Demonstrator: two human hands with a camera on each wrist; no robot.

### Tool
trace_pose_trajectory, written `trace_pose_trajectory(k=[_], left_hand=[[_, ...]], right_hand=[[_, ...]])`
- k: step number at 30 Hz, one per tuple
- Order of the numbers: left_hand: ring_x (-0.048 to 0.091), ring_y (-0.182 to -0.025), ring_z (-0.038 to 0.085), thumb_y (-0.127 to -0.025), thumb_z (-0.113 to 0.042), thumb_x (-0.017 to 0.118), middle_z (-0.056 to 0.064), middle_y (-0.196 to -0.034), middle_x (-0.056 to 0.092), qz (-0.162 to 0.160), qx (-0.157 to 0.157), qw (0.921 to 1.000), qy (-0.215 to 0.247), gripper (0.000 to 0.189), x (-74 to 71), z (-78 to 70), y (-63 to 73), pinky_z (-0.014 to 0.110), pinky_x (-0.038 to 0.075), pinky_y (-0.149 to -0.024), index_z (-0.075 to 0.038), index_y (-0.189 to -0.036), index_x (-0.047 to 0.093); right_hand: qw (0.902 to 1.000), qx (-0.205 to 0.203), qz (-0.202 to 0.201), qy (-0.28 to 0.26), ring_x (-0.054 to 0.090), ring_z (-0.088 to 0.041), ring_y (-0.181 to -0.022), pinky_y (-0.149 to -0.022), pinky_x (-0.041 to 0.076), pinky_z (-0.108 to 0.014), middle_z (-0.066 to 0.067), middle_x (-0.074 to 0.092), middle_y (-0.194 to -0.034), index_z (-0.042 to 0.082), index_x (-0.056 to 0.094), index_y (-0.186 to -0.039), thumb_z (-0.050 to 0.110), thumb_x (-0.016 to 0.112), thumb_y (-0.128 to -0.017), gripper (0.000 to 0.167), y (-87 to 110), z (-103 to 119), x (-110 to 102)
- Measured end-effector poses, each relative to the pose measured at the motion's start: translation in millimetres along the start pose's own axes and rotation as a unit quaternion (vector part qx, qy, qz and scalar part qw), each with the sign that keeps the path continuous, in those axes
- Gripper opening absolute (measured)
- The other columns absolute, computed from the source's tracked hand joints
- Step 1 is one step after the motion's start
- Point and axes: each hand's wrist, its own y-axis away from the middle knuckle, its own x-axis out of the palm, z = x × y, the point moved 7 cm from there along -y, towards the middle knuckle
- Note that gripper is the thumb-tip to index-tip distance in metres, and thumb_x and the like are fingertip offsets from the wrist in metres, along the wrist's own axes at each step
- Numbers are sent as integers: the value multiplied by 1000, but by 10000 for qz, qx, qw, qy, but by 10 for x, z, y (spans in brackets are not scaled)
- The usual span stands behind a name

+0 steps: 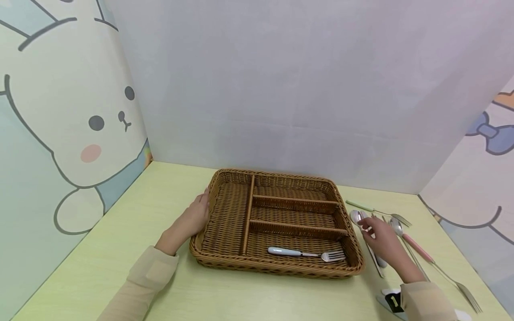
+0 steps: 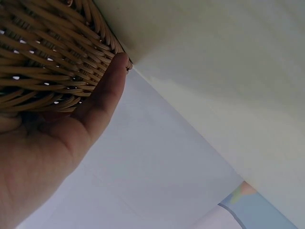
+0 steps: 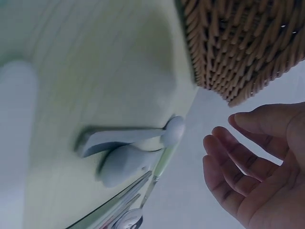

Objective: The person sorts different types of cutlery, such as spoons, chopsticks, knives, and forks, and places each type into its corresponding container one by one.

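A brown wicker cutlery basket (image 1: 277,266) with four-sided compartments sits on the table. At its left side my left hand (image 1: 196,214) grips the rim, the thumb (image 2: 107,88) lying along the outer woven wall. In the front right compartment lies a fork (image 1: 285,252) with a pale blue handle. My right hand (image 1: 381,238) is over the cutlery right of the basket, fingers loosely bent and nothing between them. Below it lie a metal spoon (image 1: 355,216) and, partly hidden, other cutlery. The right wrist view shows the spoon's broad handle (image 3: 107,143) below the hand.
A green-handled fork (image 1: 359,205) lies behind the right hand. To its right are another spoon (image 1: 396,226) and a long fork (image 1: 417,247) with a pink handle. A pale wall (image 1: 281,89) stands behind the basket, with cartoon-printed panels (image 1: 72,111) at both sides.
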Motion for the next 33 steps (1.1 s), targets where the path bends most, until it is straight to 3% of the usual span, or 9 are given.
trace_pose_trajectory(k=[7,10,17,24,33], left_hand=[[42,-119,47,-99,-9,26,37,-132,35,2,-13,10000,-1,49,5,6,-2,52,45,-90,15,-140,14],[42,-119,47,-99,-9,27,37,-132,35,-4,9,10000,-2,49,7,5,-4,52,45,-91,16,-139,14],[42,-120,47,-99,-9,27,37,-132,35,-4,7,10000,38,49,9,10,-9,52,44,-92,15,-140,14],[43,-118,47,-99,-8,27,37,-131,36,-22,-5,10000,-15,49,5,6,-10,51,45,-91,16,-139,15],[42,-119,47,-99,-9,26,37,-133,34,60,-106,9999,12,49,17,25,-19,51,44,-92,15,-140,13]], right_hand=[[9986,252,435,184,60,-23,-63,-53,49,-33,-16,61,-78,-9,62,-92,-9,60,-70,21,47,-165,122],[9974,319,550,331,59,-26,-65,-55,49,-37,-17,61,-76,-10,61,-91,-8,62,-69,22,61,-213,164],[9941,423,698,713,53,-24,-61,-53,44,-38,-10,56,-68,-9,60,-90,-4,64,-66,25,78,-247,204],[9877,841,1180,584,50,-21,-63,-52,40,-35,-8,54,-68,-12,56,-96,-5,57,-68,28,89,-286,256],[9857,882,1344,511,47,-18,-60,-52,40,-32,-6,51,-64,-13,53,-94,-7,54,-67,28,88,-317,305]])
